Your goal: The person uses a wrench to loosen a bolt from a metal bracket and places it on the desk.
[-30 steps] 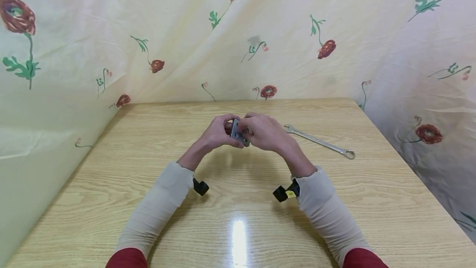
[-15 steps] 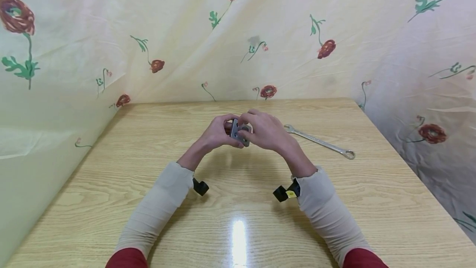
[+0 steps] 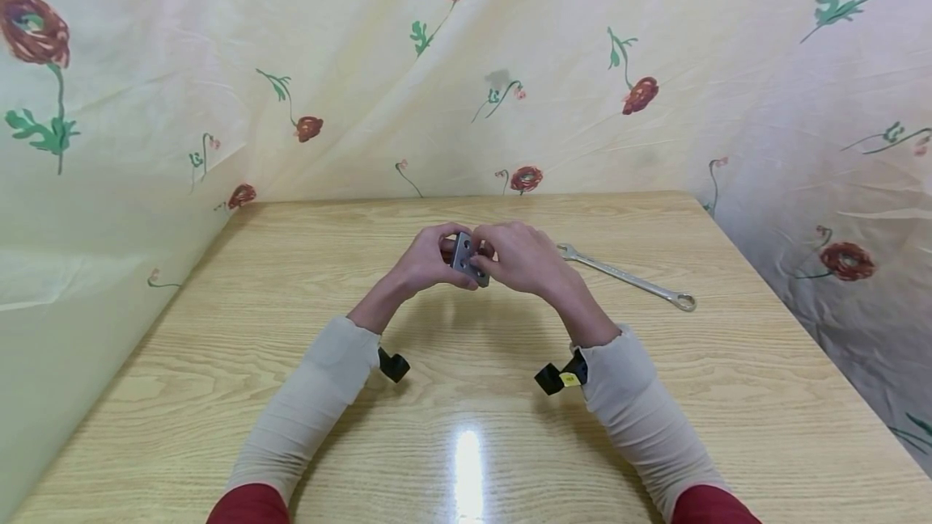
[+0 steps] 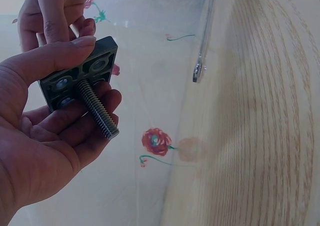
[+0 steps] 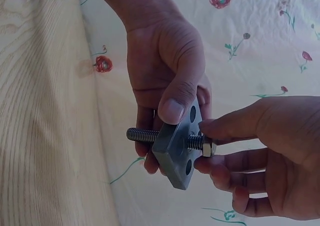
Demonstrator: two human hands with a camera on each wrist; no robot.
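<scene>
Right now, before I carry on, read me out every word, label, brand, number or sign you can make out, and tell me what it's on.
No text is readable in any view.
Yellow label on the black wrist device by the right sleeve: too small to read.
Wrench: any marking on its shaft is too small to read.
Plate and bolt: no lettering shows.

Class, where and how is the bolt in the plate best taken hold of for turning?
Probably by the bolt, at its hex end, pinched across the flats from the side of the right hand. There it stands out from the plate, leaving finger room, and flat sides give purchase. The other end is slim thread, close to the fingers of the left hand.
</scene>
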